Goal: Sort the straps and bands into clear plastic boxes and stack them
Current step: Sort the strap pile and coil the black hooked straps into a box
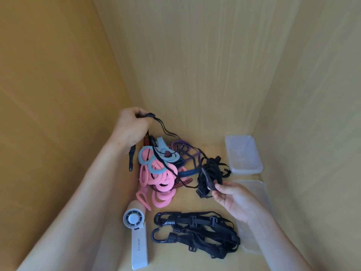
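Sorting is barely starting: the left hand (130, 128) is pinching a black cord (150, 115) raised far-left, the right hand (232, 198) is pinching the black strap tangle (210, 171) right of the pink bands (166, 181), and the clear boxes (246, 170) at right are seemingly sitting empty, unstacked.

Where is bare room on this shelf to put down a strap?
Bare wood lies between the pink bands and the hooked black straps, and nearer than those straps, beside the white fan. The middle is crowded; clear boxes line the right.

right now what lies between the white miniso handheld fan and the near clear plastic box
A bundle of black hooked elastic straps, in the head view.
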### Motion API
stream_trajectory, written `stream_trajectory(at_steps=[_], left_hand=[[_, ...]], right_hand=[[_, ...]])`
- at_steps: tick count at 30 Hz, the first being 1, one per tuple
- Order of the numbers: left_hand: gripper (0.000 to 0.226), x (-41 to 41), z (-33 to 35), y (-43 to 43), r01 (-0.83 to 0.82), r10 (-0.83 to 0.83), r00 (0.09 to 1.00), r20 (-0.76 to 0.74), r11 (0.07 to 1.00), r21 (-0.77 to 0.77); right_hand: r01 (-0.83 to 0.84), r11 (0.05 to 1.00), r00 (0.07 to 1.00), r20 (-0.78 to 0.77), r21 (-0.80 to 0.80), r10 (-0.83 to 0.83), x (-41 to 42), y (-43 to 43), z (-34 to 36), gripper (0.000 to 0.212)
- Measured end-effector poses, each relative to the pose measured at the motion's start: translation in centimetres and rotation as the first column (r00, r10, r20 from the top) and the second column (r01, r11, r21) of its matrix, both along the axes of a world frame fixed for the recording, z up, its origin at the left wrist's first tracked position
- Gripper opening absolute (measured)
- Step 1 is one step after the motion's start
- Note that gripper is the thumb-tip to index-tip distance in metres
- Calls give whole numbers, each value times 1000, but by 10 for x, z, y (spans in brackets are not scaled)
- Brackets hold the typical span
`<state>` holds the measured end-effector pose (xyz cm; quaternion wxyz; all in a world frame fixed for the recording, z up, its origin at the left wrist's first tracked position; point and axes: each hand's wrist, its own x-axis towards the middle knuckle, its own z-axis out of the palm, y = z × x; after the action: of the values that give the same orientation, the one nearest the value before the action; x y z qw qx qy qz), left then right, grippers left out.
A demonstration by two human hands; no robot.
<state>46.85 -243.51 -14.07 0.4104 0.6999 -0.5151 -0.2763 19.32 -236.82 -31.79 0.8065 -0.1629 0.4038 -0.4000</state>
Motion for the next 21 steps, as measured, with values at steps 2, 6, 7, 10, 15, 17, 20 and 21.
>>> stream_trajectory(at_steps=[2,6,7,10,15,17,20,21], left_hand=[[7,2,-7,1,3,-3,1000,-13,999,36],[5,6,-16,2,-24,29,998,-48,996,86],[5,8,-17,3,-25,32,997,-66,995,100],[7,14,-19,5,-10,24,993,-115,992,124],[30,25,-26,11,30,-25,998,-52,994,103],[40,26,-33,13,85,-91,995,31,985,152],[36,27,-52,18,98,-149,965,215,968,229],[29,28,-59,20,73,-131,955,265,973,218]], right_hand=[[23,1000,995,93,4,-24,-5,-1,-1,25],[10,1000,992,128,-29,-6,-16,-3,0,26],[18,1000,991,132,-20,-15,-19,-4,1,22],[44,999,989,142,19,-46,-28,-9,6,20],[347,932,929,98,108,-357,-48,-25,25,23],[448,888,880,126,105,-458,-59,-33,39,20],[492,867,843,202,85,-498,-64,-39,55,38],[501,861,834,218,85,-507,-64,-39,58,43]])
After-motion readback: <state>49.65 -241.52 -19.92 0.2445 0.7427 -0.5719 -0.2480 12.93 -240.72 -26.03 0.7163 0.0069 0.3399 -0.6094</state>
